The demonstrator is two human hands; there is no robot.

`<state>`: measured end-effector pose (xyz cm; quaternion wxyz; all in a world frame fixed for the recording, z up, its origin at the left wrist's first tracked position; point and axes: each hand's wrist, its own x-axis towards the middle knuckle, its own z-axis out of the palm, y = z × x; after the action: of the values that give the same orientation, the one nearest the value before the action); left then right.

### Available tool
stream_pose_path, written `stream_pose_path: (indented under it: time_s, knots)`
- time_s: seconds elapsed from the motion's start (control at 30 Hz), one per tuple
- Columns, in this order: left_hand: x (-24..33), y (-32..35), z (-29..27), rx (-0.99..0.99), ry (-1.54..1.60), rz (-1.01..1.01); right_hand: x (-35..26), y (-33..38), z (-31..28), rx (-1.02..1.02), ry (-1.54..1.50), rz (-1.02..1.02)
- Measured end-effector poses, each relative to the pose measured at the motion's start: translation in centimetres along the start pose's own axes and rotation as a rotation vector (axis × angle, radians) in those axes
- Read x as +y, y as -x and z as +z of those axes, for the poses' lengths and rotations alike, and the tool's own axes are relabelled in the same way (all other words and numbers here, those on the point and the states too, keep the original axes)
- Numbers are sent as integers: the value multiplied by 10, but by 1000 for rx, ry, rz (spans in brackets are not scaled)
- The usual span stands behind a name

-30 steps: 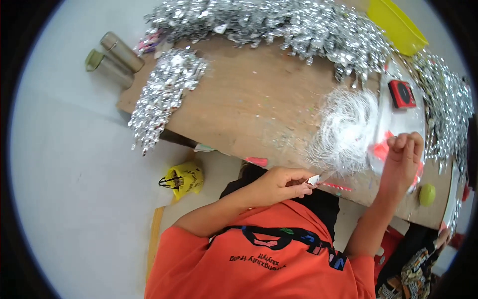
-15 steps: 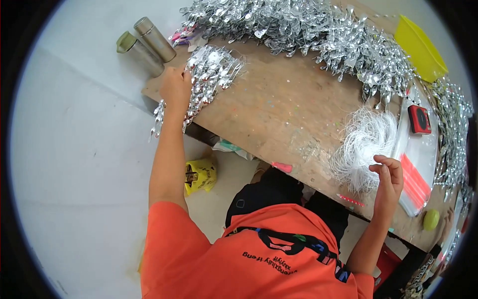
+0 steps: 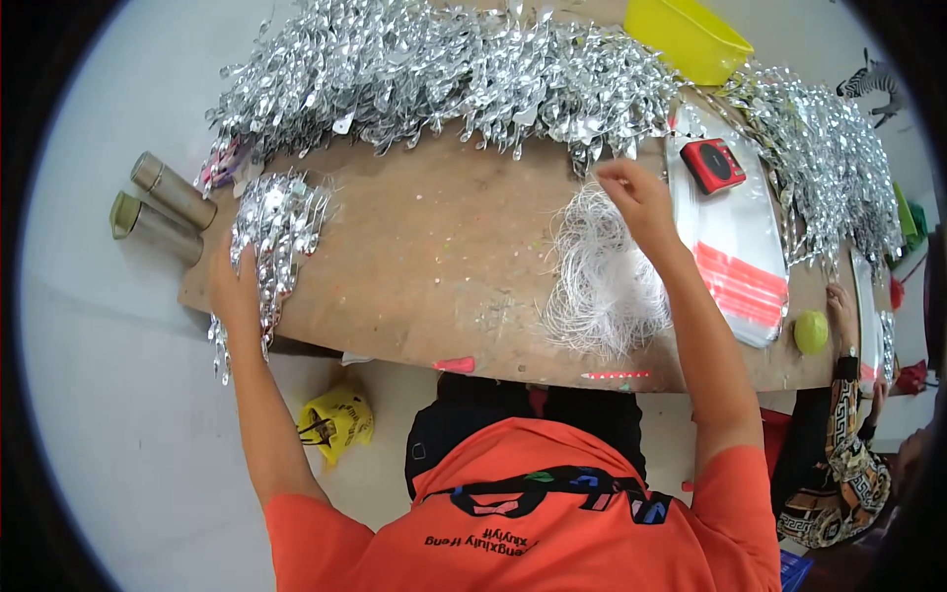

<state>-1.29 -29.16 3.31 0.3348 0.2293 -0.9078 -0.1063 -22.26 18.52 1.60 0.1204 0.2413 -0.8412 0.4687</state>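
My left hand (image 3: 234, 288) lies at the left edge of a small bundle of silver foil strands (image 3: 276, 219) near the table's left end. Its fingers are stretched out and slightly apart against the strands; some tails dangle over the table edge. My right hand (image 3: 636, 200) is raised over the far side of a loose heap of white thread (image 3: 607, 281). Its fingertips are bent together in a pinch, near the hanging tips of a big silver foil garland pile (image 3: 434, 79). Whatever is between those fingertips is too small to make out.
Clear plastic bags with red strips (image 3: 740, 286) lie right of the thread, a red device (image 3: 712, 166) on them. A yellow basin (image 3: 691, 39) stands behind. Two metal flasks (image 3: 173, 192) are at left, a green round object (image 3: 811, 333) at right, beside another person's hand (image 3: 843, 314).
The view has shifted, so the table sits further left. My right hand has moved from the near right of the thread heap to its far side. My left hand's fist has loosened.
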Motion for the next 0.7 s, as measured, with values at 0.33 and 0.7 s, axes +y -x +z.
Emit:
stream_pose_path:
  time_s: [0.33,0.7]
  knots:
    - [142,77,4,-68,343,198,21,-58,45,95,691,-171]
    - [230,91,2,-337,811,322,-106,41,-88,626,158,-468]
